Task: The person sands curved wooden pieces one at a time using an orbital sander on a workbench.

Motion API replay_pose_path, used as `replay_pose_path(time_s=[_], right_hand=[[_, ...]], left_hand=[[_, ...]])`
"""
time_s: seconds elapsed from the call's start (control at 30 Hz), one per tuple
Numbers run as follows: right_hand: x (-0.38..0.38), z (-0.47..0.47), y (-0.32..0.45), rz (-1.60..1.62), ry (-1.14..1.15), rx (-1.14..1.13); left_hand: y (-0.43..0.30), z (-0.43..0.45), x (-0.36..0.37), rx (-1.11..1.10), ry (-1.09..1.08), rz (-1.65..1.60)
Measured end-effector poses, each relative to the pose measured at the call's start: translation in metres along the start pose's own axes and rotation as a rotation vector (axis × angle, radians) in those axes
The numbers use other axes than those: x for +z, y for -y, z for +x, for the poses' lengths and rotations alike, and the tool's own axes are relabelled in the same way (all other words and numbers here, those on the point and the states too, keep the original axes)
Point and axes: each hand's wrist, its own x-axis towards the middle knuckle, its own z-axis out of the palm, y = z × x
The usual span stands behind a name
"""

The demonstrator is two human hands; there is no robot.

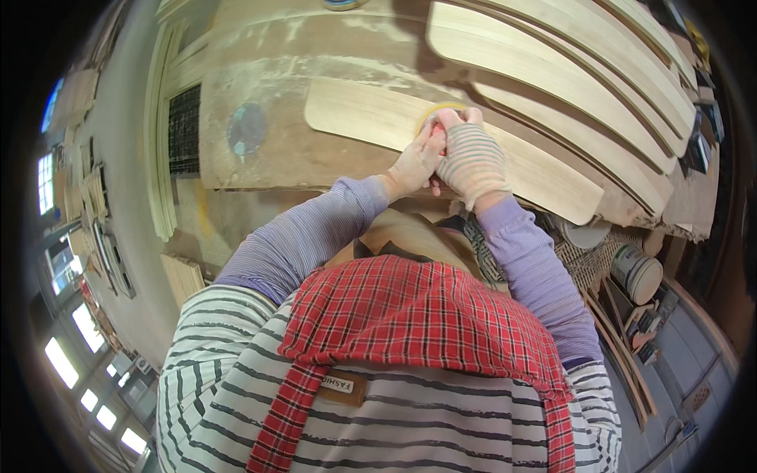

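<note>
A long pale wooden board (361,115) with rounded corners lies at a slant on the dusty workbench (284,159). On its middle rests a round hand-held tool (439,110) with a yellow rim and a red part, mostly hidden under my hands; it looks like a sander. My left hand (419,156) is bare and closes on the tool's near left side. My right hand (473,155), in a striped fingerless glove, grips the same tool from above and right. The two hands touch each other.
Several more rounded boards (497,44) lie side by side at the bench's upper right. A round disc (246,129) sits at the bench's left. Below the bench's right edge are a white bucket (643,278) and thin wooden strips (621,355).
</note>
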Motion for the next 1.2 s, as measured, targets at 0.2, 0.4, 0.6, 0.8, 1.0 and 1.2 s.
replay_pose_path(time_s=[0.2,0.4,0.6,0.8,1.0,1.2], right_hand=[[-0.054,-0.071,-0.139,0.114,-0.196,0.167],[-0.091,-0.130,-0.241,0.373,-0.367,0.409],[-0.074,-0.106,-0.197,0.025,-0.394,0.264],[-0.022,-0.017,-0.064,0.072,-0.175,0.135],[0.014,0.070,0.087,-0.083,0.047,-0.061],[0.047,0.132,0.164,-0.118,0.060,-0.231]], left_hand=[[0.014,0.055,0.151,0.070,0.287,0.046],[0.017,0.095,0.282,0.068,0.507,0.181],[0.006,0.080,0.224,0.061,0.465,0.154],[-0.014,0.040,0.056,-0.004,0.232,0.052],[-0.036,0.003,-0.103,-0.038,-0.003,0.026],[-0.047,-0.009,-0.195,0.016,-0.202,-0.058]])
